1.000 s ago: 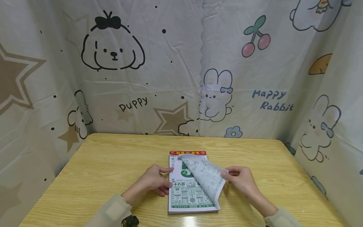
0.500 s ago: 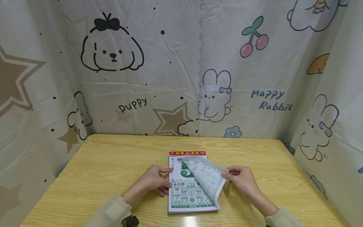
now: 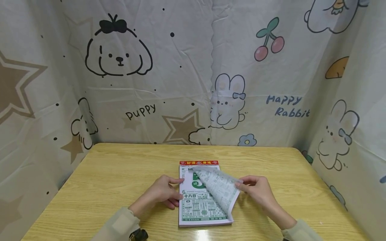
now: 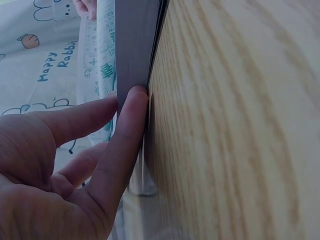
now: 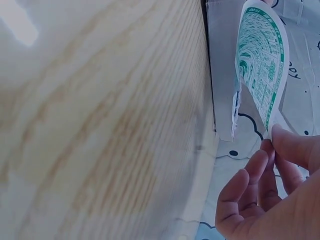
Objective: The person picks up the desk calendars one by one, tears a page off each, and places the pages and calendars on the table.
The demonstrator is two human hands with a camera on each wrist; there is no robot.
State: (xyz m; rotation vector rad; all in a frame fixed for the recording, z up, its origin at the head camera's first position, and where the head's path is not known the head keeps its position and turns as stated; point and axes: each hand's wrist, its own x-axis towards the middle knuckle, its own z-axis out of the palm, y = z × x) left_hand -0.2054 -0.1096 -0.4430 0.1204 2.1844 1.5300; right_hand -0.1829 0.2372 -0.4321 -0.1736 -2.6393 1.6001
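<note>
left of the thick white tear-off calendar pad with green print and a red header strip (image 3: 199, 194), the left hand (image 3: 163, 193) stays as it was a second ago, fingers straight, pressing the pad's left edge flat to the pale wooden table (image 3: 105, 180). the pad lies mid-table, unmoved. right of it, the right hand (image 3: 256, 190) still pinches the thin translucent top sheet (image 3: 221, 190), curled over slightly further; the peel advances slowly.

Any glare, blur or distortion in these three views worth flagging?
Head view: sharp, evenly lit, small glare patch on the table below the calendar pad. Left wrist view: tilted sideways, left hand soft and bluish. Right wrist view: also tilted, wood grain blurred, lifted page legible, right hand soft.
</note>
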